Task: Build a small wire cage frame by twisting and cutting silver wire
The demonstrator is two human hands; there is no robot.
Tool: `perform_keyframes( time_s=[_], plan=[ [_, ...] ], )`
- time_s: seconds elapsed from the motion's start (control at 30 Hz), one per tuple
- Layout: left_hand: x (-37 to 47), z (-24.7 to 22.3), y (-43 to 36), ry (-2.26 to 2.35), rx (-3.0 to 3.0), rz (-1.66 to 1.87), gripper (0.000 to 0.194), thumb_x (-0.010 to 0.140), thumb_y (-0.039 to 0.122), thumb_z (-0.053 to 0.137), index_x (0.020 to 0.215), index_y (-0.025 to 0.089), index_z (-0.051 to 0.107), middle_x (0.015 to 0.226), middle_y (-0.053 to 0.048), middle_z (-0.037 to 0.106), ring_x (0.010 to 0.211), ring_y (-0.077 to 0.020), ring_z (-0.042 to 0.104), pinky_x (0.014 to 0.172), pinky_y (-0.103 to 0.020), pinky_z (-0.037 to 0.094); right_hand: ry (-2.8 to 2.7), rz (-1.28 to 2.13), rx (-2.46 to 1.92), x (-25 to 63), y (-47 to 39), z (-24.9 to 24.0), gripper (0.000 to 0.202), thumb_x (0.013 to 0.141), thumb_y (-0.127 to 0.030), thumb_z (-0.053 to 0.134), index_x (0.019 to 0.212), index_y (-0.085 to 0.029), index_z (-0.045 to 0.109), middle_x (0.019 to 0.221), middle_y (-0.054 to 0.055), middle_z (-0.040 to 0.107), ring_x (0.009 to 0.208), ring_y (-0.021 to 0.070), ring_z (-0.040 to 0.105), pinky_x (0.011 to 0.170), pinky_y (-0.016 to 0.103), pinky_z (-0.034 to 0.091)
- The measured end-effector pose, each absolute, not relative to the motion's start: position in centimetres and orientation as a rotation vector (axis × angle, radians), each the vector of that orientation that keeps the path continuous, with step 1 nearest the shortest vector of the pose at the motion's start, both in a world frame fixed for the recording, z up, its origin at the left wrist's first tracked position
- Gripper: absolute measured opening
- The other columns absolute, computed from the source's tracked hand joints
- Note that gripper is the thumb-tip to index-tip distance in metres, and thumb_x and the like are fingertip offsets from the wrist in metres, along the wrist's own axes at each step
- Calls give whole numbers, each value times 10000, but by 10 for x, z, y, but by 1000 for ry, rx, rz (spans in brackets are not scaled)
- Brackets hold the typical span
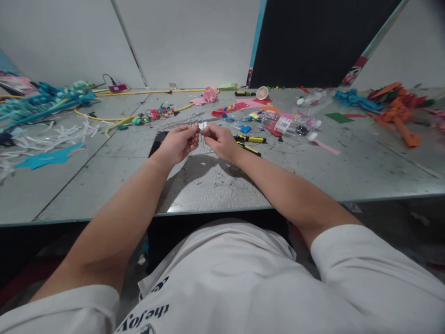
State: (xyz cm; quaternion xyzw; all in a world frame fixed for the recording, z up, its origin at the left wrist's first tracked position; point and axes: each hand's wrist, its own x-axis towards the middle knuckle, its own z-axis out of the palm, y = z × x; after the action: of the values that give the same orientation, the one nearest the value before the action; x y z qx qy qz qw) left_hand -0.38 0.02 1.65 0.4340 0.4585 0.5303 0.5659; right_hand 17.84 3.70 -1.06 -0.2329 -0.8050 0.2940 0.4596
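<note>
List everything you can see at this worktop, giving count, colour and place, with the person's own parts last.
Worktop: one, grey, across the view
Dark panel: one, black, back right
Teal bundle: one heap, far left
White strips: many, left
Blue sheet: one, left
Purple box: one, back left
Pink crumple: one, back centre
Cup: one, cream, back
Yellow-black handles: two, beside right hand
Clear bottles: several, right of centre
Green sheet: one, right
Orange bundle: one heap, far right
Small piece: one, whitish, between the hands
Shirt: one, white, below
Hands: two, left and right, centre
</note>
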Motion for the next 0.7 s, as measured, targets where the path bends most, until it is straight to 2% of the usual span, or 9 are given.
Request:
perform_keyframes(
  time_s=[0.13,0.3,0.5,0.6,0.7],
  plan=[
    [-5,16,-1,1067,1037,1232,194,1081,323,721,1179,156,724,1091,-61,748,840,-158,718,717,-299,646,-1962,778,-558,178,38,-11,131,893,-124,545,865,-246,505,727,-46,499,694,147,450,690,294,373],
    [-8,16,0,1093,1062,1198,282,1070,342,734,1286,162,714,1240,-100,745,999,-216,750,844,-389,676,-1939,783,-555,179,40,-10,105,889,-137,555,837,-228,553,754,-30,547,713,144,473,716,294,397],
    [-8,14,2,1132,1088,1206,324,1067,353,738,1326,162,704,1288,-112,736,1053,-238,751,886,-423,676,-1902,786,-564,179,43,-10,132,890,-297,743,838,-196,676,821,7,674,762,150,543,768,306,447],
    [-7,14,2,1149,1098,1200,321,1071,357,731,1332,173,706,1321,-117,730,1088,-246,747,918,-438,672,-1883,853,-555,179,46,-11,146,847,-294,794,870,-176,711,814,5,691,754,138,549,749,291,461],
    [-8,15,2,1164,1101,1178,338,1069,364,732,1344,169,702,1332,-123,727,1104,-253,746,930,-449,670,-1856,972,-560,177,52,-12,156,836,-276,806,838,-176,686,750,-11,675,696,116,534,656,252,447]
  ],
)
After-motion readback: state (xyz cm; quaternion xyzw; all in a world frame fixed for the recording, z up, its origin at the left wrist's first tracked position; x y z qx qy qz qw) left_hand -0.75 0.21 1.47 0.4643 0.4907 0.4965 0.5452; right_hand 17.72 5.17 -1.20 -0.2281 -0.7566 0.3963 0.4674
